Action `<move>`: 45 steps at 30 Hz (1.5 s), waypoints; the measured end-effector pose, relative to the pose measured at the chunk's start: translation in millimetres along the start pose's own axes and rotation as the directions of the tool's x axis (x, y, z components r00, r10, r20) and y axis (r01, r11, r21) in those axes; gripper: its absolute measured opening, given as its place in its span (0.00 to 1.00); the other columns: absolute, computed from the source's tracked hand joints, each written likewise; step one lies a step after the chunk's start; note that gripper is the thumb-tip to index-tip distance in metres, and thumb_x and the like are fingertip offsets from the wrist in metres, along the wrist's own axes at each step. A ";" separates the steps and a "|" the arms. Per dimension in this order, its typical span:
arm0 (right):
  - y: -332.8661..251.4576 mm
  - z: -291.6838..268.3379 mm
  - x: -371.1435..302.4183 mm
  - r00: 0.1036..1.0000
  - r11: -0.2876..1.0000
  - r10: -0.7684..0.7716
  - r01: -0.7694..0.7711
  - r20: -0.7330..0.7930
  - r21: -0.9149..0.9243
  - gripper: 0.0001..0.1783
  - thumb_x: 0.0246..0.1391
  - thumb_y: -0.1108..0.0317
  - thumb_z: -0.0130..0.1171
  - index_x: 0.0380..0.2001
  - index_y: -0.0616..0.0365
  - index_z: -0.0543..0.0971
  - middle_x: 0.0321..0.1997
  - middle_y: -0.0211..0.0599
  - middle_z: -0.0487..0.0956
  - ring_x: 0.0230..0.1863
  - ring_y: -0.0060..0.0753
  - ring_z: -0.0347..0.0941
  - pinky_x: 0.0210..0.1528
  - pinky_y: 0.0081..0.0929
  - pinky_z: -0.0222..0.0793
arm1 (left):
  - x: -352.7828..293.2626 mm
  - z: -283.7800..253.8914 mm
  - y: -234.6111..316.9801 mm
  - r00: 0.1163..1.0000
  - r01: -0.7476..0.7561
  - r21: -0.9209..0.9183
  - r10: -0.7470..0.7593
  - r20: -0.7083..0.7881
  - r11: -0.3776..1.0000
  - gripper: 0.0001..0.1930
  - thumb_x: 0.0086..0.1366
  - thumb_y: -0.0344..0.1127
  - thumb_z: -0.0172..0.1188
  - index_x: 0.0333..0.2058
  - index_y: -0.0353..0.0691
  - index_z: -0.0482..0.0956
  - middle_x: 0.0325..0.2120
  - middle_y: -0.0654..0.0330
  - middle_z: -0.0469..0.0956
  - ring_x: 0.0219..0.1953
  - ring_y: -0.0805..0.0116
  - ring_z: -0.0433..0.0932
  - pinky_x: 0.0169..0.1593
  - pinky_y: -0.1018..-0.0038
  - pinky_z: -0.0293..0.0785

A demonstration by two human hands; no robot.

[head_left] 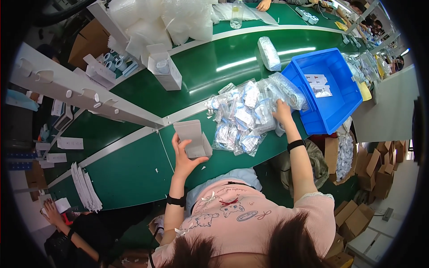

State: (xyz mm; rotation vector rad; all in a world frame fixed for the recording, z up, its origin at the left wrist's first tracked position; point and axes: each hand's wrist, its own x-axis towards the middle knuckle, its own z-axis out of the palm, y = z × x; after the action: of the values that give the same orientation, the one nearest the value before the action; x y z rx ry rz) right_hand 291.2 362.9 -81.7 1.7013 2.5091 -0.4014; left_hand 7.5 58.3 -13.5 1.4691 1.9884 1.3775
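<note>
An open white carton (188,132), its lid flap raised, stands at the near edge of the green bench. My left hand (182,154) grips it from the left side, with the thumb along its near edge. At the right, my right hand (282,111) has its fingers bent against a clear bubble-wrapped package (290,91), and its fingertips are partly lost in the plastic. Left of that hand spreads a pile of clear bags (243,114) with blue and white contents. A blue plastic bin (330,117) sits just beyond, tilted, holding a few printed cards (318,85).
Another bubble-wrapped package (269,53) and an open white carton (165,71) stand on the far green belt. A metal post (80,87) rises at the left, near stacked white sheets (86,187). Another person's hand (53,213) shows at lower left.
</note>
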 end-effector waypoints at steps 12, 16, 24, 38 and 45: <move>-25.0 -64.6 -62.7 0.942 0.837 0.217 -0.045 -0.255 0.545 0.43 0.30 0.68 0.59 0.54 0.53 0.54 0.50 0.63 0.64 0.45 0.51 0.69 0.45 0.34 0.65 | 1.2 8.4 -12.5 0.997 -0.021 -0.033 0.019 -0.079 0.999 0.45 0.30 0.42 0.74 0.45 0.45 0.52 0.55 0.45 0.48 0.55 0.49 0.56 0.54 0.61 0.57; -81.5 -113.5 -109.8 0.760 0.562 0.172 0.447 -0.627 0.696 0.42 0.34 0.73 0.59 0.55 0.56 0.53 0.48 0.50 0.67 0.46 0.41 0.68 0.49 0.31 0.62 | 0.8 19.7 -14.9 0.990 -0.010 -0.145 -0.011 -0.140 0.989 0.45 0.29 0.41 0.74 0.43 0.43 0.49 0.55 0.44 0.49 0.55 0.50 0.57 0.55 0.63 0.57; -252.6 -50.0 -131.7 0.581 0.390 -0.155 0.779 -0.799 0.491 0.36 0.33 0.75 0.61 0.50 0.56 0.59 0.47 0.45 0.65 0.48 0.40 0.62 0.49 0.31 0.60 | 1.0 43.0 -4.6 0.941 -0.011 -0.283 -0.086 -0.327 0.959 0.44 0.32 0.34 0.74 0.42 0.44 0.47 0.55 0.43 0.50 0.54 0.51 0.57 0.55 0.62 0.56; -237.1 -97.6 -150.3 0.691 0.381 -0.500 0.717 -0.522 0.584 0.29 0.30 0.74 0.61 0.42 0.57 0.66 0.40 0.47 0.66 0.36 0.49 0.67 0.39 0.36 0.64 | -25.8 37.6 -12.9 0.913 -0.138 -0.274 0.015 -0.408 0.952 0.43 0.34 0.31 0.72 0.45 0.40 0.50 0.53 0.43 0.53 0.52 0.51 0.61 0.52 0.61 0.61; -255.9 -94.9 -167.0 0.608 0.637 -0.666 0.765 -0.432 0.094 0.25 0.33 0.70 0.60 0.41 0.58 0.69 0.43 0.46 0.66 0.39 0.47 0.67 0.44 0.35 0.62 | -32.7 38.2 -5.6 0.979 -0.172 0.459 0.202 -0.015 0.871 0.43 0.33 0.30 0.73 0.44 0.49 0.50 0.52 0.42 0.53 0.49 0.46 0.63 0.49 0.60 0.66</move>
State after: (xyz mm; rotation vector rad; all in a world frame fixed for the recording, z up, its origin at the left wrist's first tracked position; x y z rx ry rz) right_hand 125.6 148.4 88.6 0.7150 3.5159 -0.5362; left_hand 45.4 49.6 -46.0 1.8815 2.3806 1.0733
